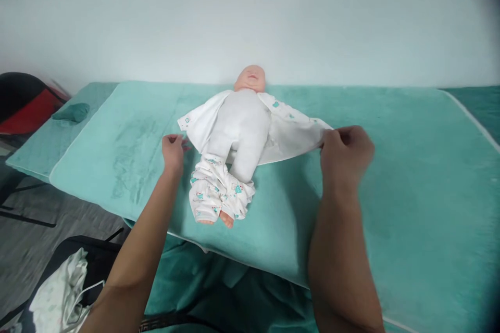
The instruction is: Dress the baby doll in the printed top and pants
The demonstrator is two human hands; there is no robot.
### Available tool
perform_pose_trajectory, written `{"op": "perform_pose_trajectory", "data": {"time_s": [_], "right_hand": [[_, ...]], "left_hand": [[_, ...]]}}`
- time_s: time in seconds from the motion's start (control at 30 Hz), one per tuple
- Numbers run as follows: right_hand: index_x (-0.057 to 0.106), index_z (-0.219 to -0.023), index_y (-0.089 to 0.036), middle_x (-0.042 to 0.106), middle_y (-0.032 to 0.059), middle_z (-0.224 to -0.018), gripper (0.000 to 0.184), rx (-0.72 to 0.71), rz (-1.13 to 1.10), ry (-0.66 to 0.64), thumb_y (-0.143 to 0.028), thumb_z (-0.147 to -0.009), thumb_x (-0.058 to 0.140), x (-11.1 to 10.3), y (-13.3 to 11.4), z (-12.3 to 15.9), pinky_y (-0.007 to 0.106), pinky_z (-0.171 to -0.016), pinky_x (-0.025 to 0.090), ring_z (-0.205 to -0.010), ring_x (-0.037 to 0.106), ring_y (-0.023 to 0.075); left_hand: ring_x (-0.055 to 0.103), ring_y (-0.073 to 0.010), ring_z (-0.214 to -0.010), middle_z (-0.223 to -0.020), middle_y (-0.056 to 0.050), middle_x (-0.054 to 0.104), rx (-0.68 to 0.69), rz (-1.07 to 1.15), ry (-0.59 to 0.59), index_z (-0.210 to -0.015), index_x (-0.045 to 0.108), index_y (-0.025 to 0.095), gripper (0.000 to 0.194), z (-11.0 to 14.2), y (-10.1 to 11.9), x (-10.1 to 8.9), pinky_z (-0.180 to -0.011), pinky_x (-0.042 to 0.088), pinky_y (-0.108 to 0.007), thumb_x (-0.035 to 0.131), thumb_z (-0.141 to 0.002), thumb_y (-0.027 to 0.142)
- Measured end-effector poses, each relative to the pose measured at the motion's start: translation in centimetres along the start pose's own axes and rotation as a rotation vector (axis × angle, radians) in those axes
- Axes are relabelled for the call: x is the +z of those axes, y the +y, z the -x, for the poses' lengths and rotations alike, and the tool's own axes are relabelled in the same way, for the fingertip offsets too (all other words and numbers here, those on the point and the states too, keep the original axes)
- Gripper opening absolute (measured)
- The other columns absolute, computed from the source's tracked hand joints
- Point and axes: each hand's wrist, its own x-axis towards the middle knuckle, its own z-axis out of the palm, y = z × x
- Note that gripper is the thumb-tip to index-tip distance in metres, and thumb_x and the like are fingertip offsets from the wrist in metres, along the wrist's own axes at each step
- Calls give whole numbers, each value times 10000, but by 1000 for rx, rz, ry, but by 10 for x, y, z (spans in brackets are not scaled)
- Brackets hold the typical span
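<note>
A baby doll [244, 119] lies on its back, head toward the wall, its soft white cloth body showing. Under it a white baby shirt [297, 132] with green prints is spread, its front unfastened. My right hand [346, 153] is closed on the shirt's right-hand panel and pulls it taut sideways. My left hand [173, 153] has its fingers curled together beside the left-hand panel's edge; whether cloth is between them is unclear. Printed baby trousers [219, 190] are bunched around the doll's lower legs, with the feet poking out.
A green padded cover [410, 192] spreads over the table against a white wall [250, 15]. At the left are a small green cushion [72, 113] and a red-and-black chair [29, 106]. Crumpled white cloth [62, 291] lies on a black seat at lower left.
</note>
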Motion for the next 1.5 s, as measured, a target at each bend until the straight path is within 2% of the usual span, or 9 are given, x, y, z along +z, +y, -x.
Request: {"op": "perform_pose_trajectory", "data": {"time_s": [0.17,0.27,0.37,0.53,0.73,0.97,1.2,1.4,1.5], "right_hand": [[487,-686,-295,471,15,-663,175,135,467,-173,-306,-817,602,-7,28,-9,450,-721,412,-684,500,262],[568,-835,-253,623,86,-844,53,-159,311,-24,-303,-848,556,10,28,0,470,-835,480,-860,607,296],[615,-1069,-180,659,171,-1120,244,-485,211,-28,-308,-871,553,33,21,5,486,-973,477,-1109,592,326],[587,-1247,-173,611,195,-1302,349,-629,392,-132,-335,-941,550,72,-5,-17,514,-982,451,-1185,539,371],[678,-1115,-175,707,168,-1078,314,-349,453,-181,-333,-1009,429,96,-17,-57,446,-887,477,-1014,628,327],[734,-1105,-175,757,159,-981,299,-42,450,-45,-309,-934,529,57,18,-79,445,-879,491,-992,682,325],[744,-1066,-208,766,137,-995,383,-92,478,-176,-529,-908,607,51,17,-65,431,-842,511,-945,684,308],[747,-1038,-192,749,152,-1003,278,-73,561,-67,-374,-907,583,41,30,-62,494,-875,504,-981,665,337],[720,-994,-179,706,175,-1128,198,-309,473,16,-255,-859,595,40,25,-42,506,-942,474,-1087,621,342]], "left_hand": [[646,-137,-820,-893,-31,696,182,-91,-382,-944,683,180,231,22,-24,-14,-724,496,-250,732,-799,353],[624,-136,-748,-875,-29,720,54,-50,-616,-953,733,183,296,33,-24,-18,-681,481,-252,795,-748,387],[578,-115,-649,-783,-5,691,-73,39,-705,-883,735,178,293,31,-21,-22,-604,443,-232,838,-696,379],[565,-101,-614,-732,-2,676,-144,107,-824,-803,741,157,294,24,-21,-27,-568,423,-212,896,-635,342],[495,-73,-494,-666,-3,656,-216,163,-736,-808,773,159,376,27,-25,-35,-455,345,-198,895,-653,479],[574,-101,-551,-673,-12,681,-310,115,-872,-759,790,170,308,26,-24,-32,-512,436,-202,955,-558,334],[596,-119,-740,-897,-41,639,-96,72,-1152,-784,813,183,142,24,-19,-51,-648,476,-231,884,-702,274],[593,-162,-911,-1029,-56,597,5,-22,-1239,-921,818,224,139,40,-16,-79,-810,477,-272,822,-797,285],[586,-184,-986,-1081,-57,581,27,-93,-1284,-956,811,234,169,47,-14,-87,-870,468,-282,822,-792,275]]}}
